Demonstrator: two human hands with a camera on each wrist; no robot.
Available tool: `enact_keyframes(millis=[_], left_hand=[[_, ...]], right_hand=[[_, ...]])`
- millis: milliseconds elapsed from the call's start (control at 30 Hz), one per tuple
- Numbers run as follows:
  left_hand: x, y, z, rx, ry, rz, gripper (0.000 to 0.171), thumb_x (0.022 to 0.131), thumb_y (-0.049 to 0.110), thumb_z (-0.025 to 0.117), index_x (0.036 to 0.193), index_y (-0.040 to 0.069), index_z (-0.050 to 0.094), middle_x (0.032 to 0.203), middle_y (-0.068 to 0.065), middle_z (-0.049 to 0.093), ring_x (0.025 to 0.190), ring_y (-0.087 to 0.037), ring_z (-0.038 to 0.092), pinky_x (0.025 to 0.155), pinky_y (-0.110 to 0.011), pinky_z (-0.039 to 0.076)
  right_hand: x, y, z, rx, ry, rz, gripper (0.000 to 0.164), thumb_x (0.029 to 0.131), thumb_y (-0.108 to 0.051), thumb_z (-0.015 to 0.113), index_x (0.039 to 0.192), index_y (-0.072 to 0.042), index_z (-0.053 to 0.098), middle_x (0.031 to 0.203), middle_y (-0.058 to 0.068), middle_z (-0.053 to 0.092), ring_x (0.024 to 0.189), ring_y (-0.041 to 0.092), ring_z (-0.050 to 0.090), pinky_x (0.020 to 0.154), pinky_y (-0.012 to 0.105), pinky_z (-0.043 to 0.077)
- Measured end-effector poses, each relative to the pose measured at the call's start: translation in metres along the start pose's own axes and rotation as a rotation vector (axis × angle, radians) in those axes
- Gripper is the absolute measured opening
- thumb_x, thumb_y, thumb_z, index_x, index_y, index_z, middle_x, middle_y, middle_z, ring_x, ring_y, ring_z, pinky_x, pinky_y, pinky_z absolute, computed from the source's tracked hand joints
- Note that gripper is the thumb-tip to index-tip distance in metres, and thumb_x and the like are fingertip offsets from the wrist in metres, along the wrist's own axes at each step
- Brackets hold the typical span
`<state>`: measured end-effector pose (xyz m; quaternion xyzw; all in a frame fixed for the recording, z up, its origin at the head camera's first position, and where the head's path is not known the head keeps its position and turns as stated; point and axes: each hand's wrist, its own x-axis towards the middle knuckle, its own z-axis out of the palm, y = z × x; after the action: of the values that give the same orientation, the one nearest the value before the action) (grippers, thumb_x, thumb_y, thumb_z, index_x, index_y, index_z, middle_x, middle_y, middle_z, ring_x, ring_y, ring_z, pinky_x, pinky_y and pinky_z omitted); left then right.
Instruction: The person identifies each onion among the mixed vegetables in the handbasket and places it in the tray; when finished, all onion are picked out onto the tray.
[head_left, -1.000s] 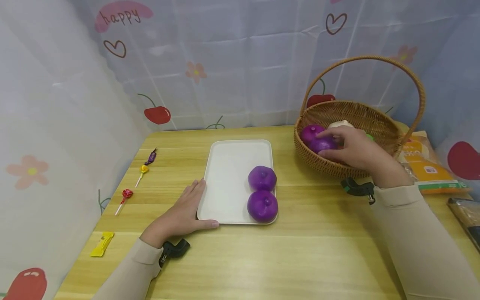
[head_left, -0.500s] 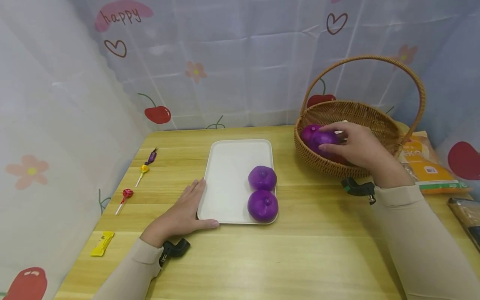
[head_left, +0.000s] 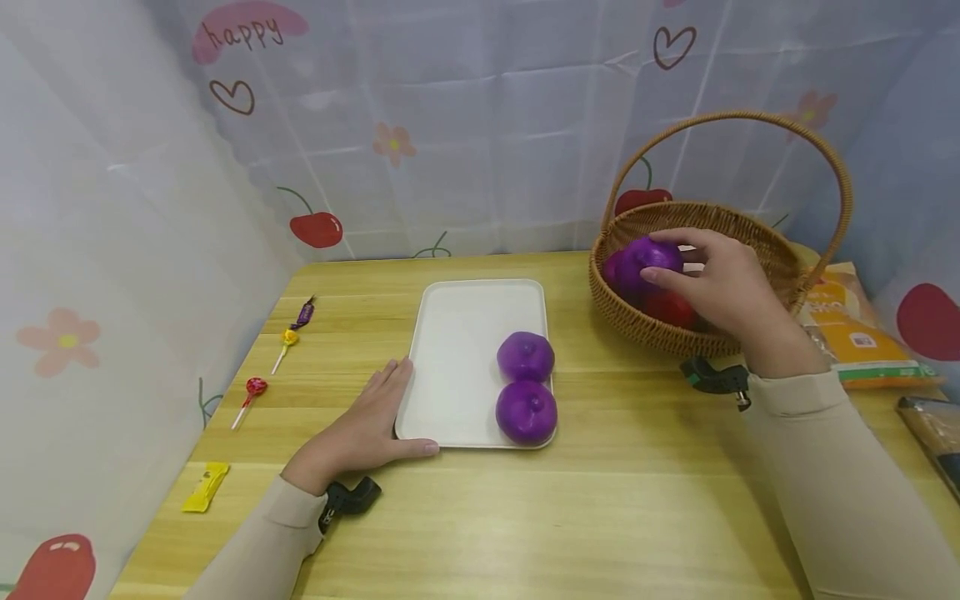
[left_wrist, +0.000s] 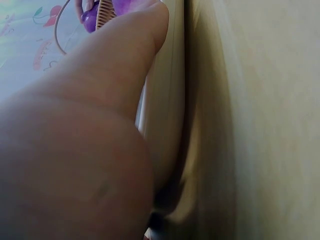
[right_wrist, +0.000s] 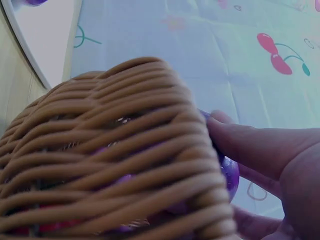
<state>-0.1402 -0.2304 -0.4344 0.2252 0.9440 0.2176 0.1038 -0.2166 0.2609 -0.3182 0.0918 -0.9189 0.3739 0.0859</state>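
Observation:
In the head view my right hand (head_left: 723,279) grips a round purple onion (head_left: 651,260) between thumb and fingers, within the wicker basket (head_left: 637,327). Another purple onion (head_left: 611,268) lies partly hidden behind it, and a red round thing (head_left: 670,308) sits below. The right wrist view shows the basket weave (right_wrist: 115,150) covering most of the held onion. My left hand (head_left: 367,425) rests along the left edge of a white tray (head_left: 457,367), fingers straight, thumb at the near edge. On the tray's right side sit two purple onions (head_left: 526,357), one in front of the other.
Along the table's left side lie a purple-wrapped candy (head_left: 303,313), a yellow lollipop (head_left: 288,340), a red lollipop (head_left: 255,388) and a yellow packet (head_left: 206,487). Right of the basket is an orange bag (head_left: 862,333), with a dark-edged package (head_left: 933,437) nearer. The basket's tall handle (head_left: 738,115) arches overhead.
My right hand has closed on the purple onion and lifted it slightly within the basket, exposing the red thing beneath. The left hand and tray have stayed put.

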Motion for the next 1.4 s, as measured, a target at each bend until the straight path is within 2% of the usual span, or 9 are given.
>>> enact_keyframes(millis=[100, 233, 300, 400, 567, 767, 900, 1067, 1400], left_hand=[[0.0, 0.0, 0.0, -0.004, 0.003, -0.001, 0.138, 0.08, 0.085, 0.068, 0.168, 0.0, 0.003, 0.174, -0.015, 0.002, 0.159, -0.031, -0.003, 0.126, -0.051, 0.003], [0.001, 0.0, 0.001, -0.002, 0.008, 0.003, 0.138, 0.08, 0.085, 0.068, 0.168, 0.0, 0.003, 0.174, -0.015, 0.002, 0.159, -0.032, -0.003, 0.126, -0.052, 0.004], [0.001, -0.001, 0.001, -0.001, 0.008, 0.003, 0.138, 0.08, 0.085, 0.068, 0.168, 0.0, 0.002, 0.174, -0.015, 0.002, 0.159, -0.031, -0.003, 0.126, -0.052, 0.004], [0.0, -0.002, 0.001, 0.002, 0.01, 0.003, 0.138, 0.08, 0.085, 0.068, 0.168, 0.0, 0.002, 0.174, -0.015, 0.002, 0.159, -0.031, -0.003, 0.126, -0.052, 0.004], [0.0, -0.001, 0.002, 0.004, 0.008, 0.0, 0.138, 0.08, 0.085, 0.068, 0.168, 0.001, 0.002, 0.174, -0.015, 0.001, 0.159, -0.031, -0.004, 0.126, -0.053, 0.004], [0.0, -0.001, 0.002, 0.0, 0.011, -0.001, 0.138, 0.08, 0.085, 0.068, 0.168, 0.001, 0.002, 0.174, -0.015, 0.002, 0.159, -0.032, -0.003, 0.125, -0.054, 0.005], [0.0, -0.001, 0.002, 0.002, 0.012, 0.002, 0.138, 0.08, 0.085, 0.068, 0.168, 0.0, 0.002, 0.174, -0.015, 0.003, 0.159, -0.032, -0.003, 0.126, -0.053, 0.005], [0.0, -0.002, 0.001, 0.004, 0.015, 0.001, 0.138, 0.08, 0.085, 0.068, 0.168, 0.0, 0.003, 0.174, -0.016, 0.003, 0.159, -0.032, -0.002, 0.126, -0.054, 0.006], [0.0, 0.0, 0.001, 0.003, 0.021, 0.009, 0.139, 0.08, 0.085, 0.068, 0.167, -0.002, 0.004, 0.174, -0.018, 0.004, 0.159, -0.034, -0.001, 0.125, -0.054, 0.006]], right_hand=[[0.0, -0.004, -0.001, 0.004, 0.015, -0.007, 0.063, 0.096, -0.045, 0.078, 0.148, -0.013, 0.062, 0.145, 0.021, 0.058, 0.126, 0.044, 0.06, 0.09, 0.053, 0.059], [0.0, -0.012, 0.001, 0.035, 0.034, -0.015, 0.062, 0.096, -0.041, 0.079, 0.148, -0.013, 0.062, 0.145, 0.021, 0.058, 0.125, 0.042, 0.062, 0.078, 0.021, 0.058], [0.001, -0.017, 0.004, 0.067, 0.038, -0.017, 0.061, 0.096, -0.039, 0.08, 0.148, -0.013, 0.062, 0.146, 0.02, 0.057, 0.125, 0.041, 0.062, 0.072, 0.012, 0.053], [0.004, -0.027, 0.01, 0.114, 0.029, -0.019, 0.061, 0.096, -0.038, 0.08, 0.149, -0.014, 0.062, 0.148, 0.019, 0.056, 0.126, 0.042, 0.062, 0.083, 0.025, 0.059], [0.01, -0.043, 0.027, 0.148, 0.016, -0.071, 0.056, 0.096, -0.033, 0.081, 0.146, -0.013, 0.064, 0.145, 0.018, 0.058, 0.126, 0.041, 0.062, 0.095, 0.051, 0.056], [0.022, -0.058, 0.057, 0.151, -0.024, -0.194, 0.048, 0.095, -0.024, 0.083, 0.14, -0.011, 0.069, 0.14, 0.013, 0.061, 0.118, 0.036, 0.067, 0.094, 0.049, 0.058], [0.029, -0.067, 0.079, 0.149, -0.072, -0.227, 0.048, 0.093, -0.022, 0.085, 0.137, -0.01, 0.07, 0.137, 0.012, 0.064, 0.116, 0.036, 0.068, 0.092, 0.048, 0.059], [0.037, -0.073, 0.105, 0.164, -0.162, -0.206, 0.048, 0.094, -0.023, 0.085, 0.138, -0.011, 0.07, 0.136, 0.012, 0.064, 0.117, 0.035, 0.066, 0.093, 0.047, 0.059], [0.051, -0.067, 0.142, 0.136, -0.217, -0.105, 0.05, 0.097, -0.025, 0.082, 0.142, -0.01, 0.066, 0.136, 0.012, 0.066, 0.119, 0.032, 0.064, 0.098, 0.046, 0.055]])
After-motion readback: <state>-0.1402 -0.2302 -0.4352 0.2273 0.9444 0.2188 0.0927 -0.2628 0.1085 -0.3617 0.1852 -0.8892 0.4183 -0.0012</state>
